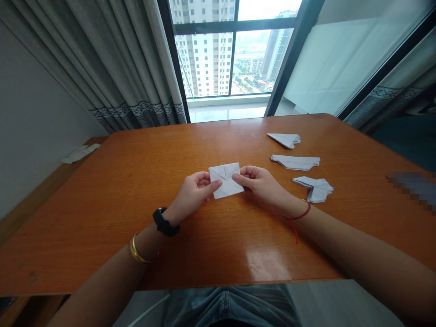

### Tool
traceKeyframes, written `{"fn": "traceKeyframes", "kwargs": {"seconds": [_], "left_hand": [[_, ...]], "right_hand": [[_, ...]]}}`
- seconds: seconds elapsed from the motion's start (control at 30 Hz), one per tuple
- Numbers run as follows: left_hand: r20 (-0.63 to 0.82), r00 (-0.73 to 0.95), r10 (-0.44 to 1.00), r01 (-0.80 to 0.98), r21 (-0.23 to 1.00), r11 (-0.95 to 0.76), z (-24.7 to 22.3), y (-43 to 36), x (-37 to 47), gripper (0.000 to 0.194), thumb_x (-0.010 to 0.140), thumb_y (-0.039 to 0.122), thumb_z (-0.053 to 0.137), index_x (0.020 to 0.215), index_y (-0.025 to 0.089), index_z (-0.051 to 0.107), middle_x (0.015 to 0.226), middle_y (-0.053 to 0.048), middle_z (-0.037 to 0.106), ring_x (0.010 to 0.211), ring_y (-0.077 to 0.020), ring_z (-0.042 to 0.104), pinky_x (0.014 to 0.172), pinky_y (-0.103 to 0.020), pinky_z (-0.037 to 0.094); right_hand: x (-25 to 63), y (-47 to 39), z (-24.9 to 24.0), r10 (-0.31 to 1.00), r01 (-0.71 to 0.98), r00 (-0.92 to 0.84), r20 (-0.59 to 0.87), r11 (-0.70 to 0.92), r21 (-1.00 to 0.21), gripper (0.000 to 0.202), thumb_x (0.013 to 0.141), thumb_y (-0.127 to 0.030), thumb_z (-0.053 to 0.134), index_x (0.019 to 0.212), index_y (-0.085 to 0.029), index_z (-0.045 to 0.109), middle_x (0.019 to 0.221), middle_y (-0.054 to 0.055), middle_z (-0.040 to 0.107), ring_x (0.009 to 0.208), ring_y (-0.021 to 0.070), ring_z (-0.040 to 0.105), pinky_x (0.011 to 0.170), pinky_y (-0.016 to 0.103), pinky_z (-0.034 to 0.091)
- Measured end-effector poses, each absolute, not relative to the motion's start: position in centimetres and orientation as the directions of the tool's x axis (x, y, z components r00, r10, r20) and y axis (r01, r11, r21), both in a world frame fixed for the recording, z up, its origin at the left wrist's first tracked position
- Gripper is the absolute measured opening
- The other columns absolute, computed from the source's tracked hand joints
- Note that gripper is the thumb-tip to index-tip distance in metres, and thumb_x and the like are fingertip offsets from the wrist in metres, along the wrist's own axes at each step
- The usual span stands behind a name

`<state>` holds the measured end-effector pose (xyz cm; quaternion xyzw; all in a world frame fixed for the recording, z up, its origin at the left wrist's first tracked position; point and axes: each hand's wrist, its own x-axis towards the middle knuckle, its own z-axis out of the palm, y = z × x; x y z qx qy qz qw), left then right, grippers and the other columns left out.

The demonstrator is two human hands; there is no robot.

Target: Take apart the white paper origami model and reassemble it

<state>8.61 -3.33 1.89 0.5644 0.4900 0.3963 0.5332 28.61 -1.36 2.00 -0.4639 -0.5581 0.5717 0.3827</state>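
Note:
A small square of folded white paper [226,185] is held up in front of me, just above the wooden table [143,181]. Creases and flap edges run from its middle toward the corners. My left hand [195,193] pinches its left side, thumb on the face and fingers behind. On the right side, my right hand [260,184] grips it the same way, with the thumb lying near the centre. The fingertips behind the paper are partly hidden.
Right of my hands lie a folded paper plane [284,139], a long folded paper piece [295,162] and another paper shape with flaps [316,188]. White paper [80,153] rests on a ledge at the left. Beyond the table are a curtain [136,59] and a window.

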Motion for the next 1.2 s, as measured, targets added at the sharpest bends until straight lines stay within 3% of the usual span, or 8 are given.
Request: {"fn": "traceKeyframes", "kwargs": {"seconds": [0.17,0.33,0.43,0.53,0.7,0.8,0.93,1.2], "left_hand": [[-0.067,0.142,0.988,0.18,0.983,0.041,2.0,-3.7,8.8,0.033,0.076,0.046,0.069,0.073,0.016,0.056,0.047,0.006,0.051,0.039,-0.0061,0.041,0.041,-0.019,0.031],[-0.037,0.188,0.982,0.143,0.99,0.01,1.4,-3.5,8.8,0.031,0.082,0.047,0.062,0.084,0.016,0.055,0.06,0.004,0.059,0.039,-0.0055,0.044,0.041,-0.019,0.035],[-0.012,0.206,0.978,0.157,0.987,-0.021,0.9,-3.4,8.8,0.032,0.086,0.046,0.056,0.099,0.017,0.052,0.069,0.002,0.063,0.039,-0.0055,0.045,0.04,-0.019,0.036],[-0.022,0.235,0.972,0.228,0.973,-0.033,0.7,-3.3,8.7,0.032,0.087,0.046,0.055,0.101,0.017,0.052,0.069,0.002,0.062,0.039,-0.0056,0.046,0.041,-0.018,0.037],[-0.064,0.274,0.96,0.323,0.946,-0.029,0.6,-3.3,8.7,0.031,0.087,0.046,0.054,0.096,0.017,0.055,0.069,0.001,0.063,0.04,-0.0062,0.048,0.042,-0.019,0.038],[-0.068,0.287,0.955,0.354,0.934,-0.04,0.5,-3.1,8.6,0.03,0.087,0.045,0.053,0.094,0.016,0.056,0.069,0.0,0.063,0.041,-0.0063,0.048,0.042,-0.019,0.038],[-0.082,0.326,0.942,0.399,0.915,-0.058,0.1,-2.8,8.4,0.031,0.087,0.046,0.052,0.093,0.016,0.057,0.07,0.0,0.063,0.043,-0.0067,0.049,0.044,-0.019,0.038],[-0.119,0.354,0.928,0.422,0.905,-0.045,-0.5,-2.5,8.2,0.03,0.088,0.044,0.052,0.096,0.016,0.056,0.072,0.001,0.061,0.045,-0.0069,0.049,0.045,-0.019,0.038]], "right_hand": [[27.6,-1.9,0.8,0.96,0.118,-0.259,-0.107,-0.078,-0.99,0.036,0.076,-0.053,0.064,0.081,-0.018,0.057,0.06,-0.005,0.052,0.048,0.009,0.043,0.045,0.023,0.032],[28.8,-0.7,1.7,0.984,0.123,-0.176,-0.01,0.012,-0.992,0.031,0.077,-0.049,0.064,0.08,-0.019,0.055,0.063,-0.003,0.054,0.047,0.009,0.046,0.043,0.022,0.037],[33.7,2.1,3.8,0.995,0.122,0.053,0.083,0.076,-0.99,0.024,0.075,-0.04,0.07,0.076,-0.019,0.058,0.067,-0.001,0.054,0.048,0.007,0.046,0.042,0.019,0.037],[39.4,4.7,5.3,0.936,0.061,0.346,0.064,0.045,-0.997,0.02,0.071,-0.032,0.073,0.072,-0.02,0.057,0.059,-0.003,0.047,0.044,0.0064,0.041,0.036,0.017,0.031],[41.8,5.7,4.2,0.966,0.055,0.258,-0.006,-0.021,-0.998,0.021,0.069,-0.03,0.074,0.069,-0.019,0.056,0.055,-0.005,0.042,0.042,0.0062,0.038,0.035,0.017,0.026],[40.0,6.6,2.8,0.979,0.26,0.198,0.05,-0.003,-0.966,0.015,0.074,-0.029,0.069,0.07,-0.017,0.061,0.056,-0.003,0.048,0.045,0.0077,0.041,0.04,0.02,0.03],[38.8,10.2,1.8,0.956,0.539,0.264,0.131,-0.034,-0.842,0.011,0.076,-0.023,0.065,0.069,-0.015,0.063,0.063,0.0,0.056,0.055,0.0103,0.048,0.053,0.023,0.037],[39.2,14.8,0.5,0.956,0.589,0.284,0.074,-0.112,-0.801,0.014,0.065,-0.017,0.072,0.057,-0.014,0.06,0.053,-0.001,0.054,0.057,0.0143,0.051,0.056,0.025,0.037]]}}
